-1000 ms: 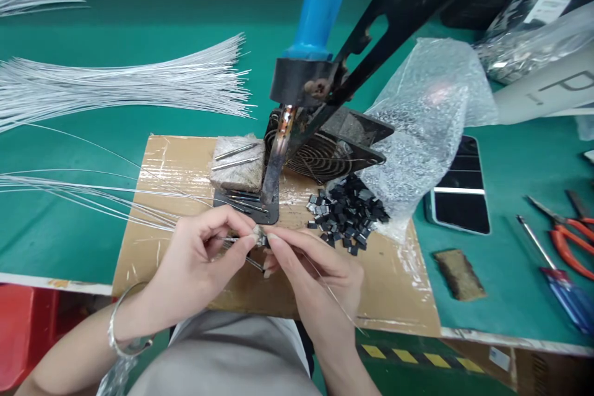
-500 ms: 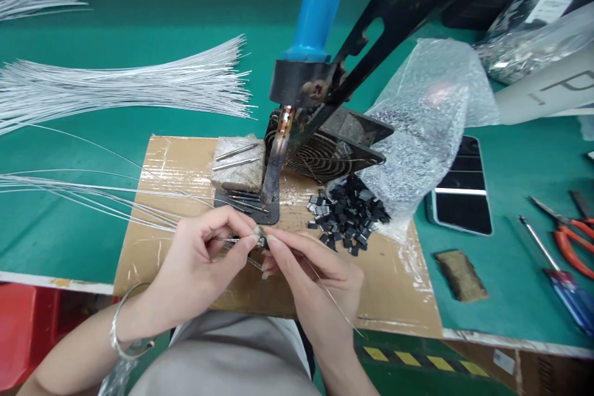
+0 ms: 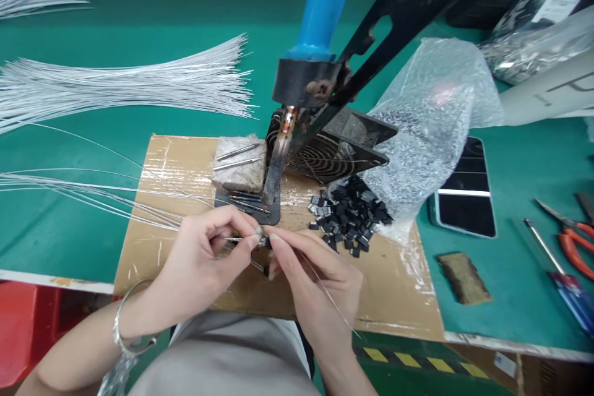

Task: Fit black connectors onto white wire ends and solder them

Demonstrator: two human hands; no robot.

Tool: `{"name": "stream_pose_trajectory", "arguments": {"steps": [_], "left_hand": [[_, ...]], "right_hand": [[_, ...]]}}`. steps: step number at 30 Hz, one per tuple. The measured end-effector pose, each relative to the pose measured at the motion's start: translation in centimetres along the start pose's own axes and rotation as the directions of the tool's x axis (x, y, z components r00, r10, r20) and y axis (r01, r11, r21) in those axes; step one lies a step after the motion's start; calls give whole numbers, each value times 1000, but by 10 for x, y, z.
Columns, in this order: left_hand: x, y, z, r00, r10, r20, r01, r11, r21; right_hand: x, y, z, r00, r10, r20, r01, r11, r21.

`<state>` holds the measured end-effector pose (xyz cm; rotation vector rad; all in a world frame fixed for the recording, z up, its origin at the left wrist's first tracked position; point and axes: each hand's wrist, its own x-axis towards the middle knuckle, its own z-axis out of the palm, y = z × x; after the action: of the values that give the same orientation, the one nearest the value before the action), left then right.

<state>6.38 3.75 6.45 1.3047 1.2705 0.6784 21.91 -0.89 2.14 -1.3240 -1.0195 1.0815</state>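
Observation:
My left hand is closed in a pinch, with thin pale wires running into it from the left. At its fingertips sits a small dark connector piece, mostly covered by fingers. My right hand meets the left there, thumb and forefinger pinched on the same piece. A thin silvery strand, like solder wire, trails from the right fingers across the palm. Just beyond the hands, a blue-handled soldering iron points downward in a black bracket, its tip by a dark plate.
Small black connectors lie heaped on the cardboard, beside a bubble-wrap bag. A fan and a block with metal rods stand behind. Rightward are a phone, pliers and a screwdriver. A wire bundle lies left.
Both hands stay together with only slight finger movement. A dark wire end shows a little more below the right fingertips. The view has shifted very slightly.

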Motion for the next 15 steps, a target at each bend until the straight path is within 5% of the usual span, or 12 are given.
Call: {"name": "stream_pose_trajectory", "arguments": {"steps": [15], "left_hand": [[8, -1, -1, 997, -15, -69, 20, 997, 71]], "right_hand": [[-3, 1, -12, 994, -100, -49, 92, 986, -142]]}}
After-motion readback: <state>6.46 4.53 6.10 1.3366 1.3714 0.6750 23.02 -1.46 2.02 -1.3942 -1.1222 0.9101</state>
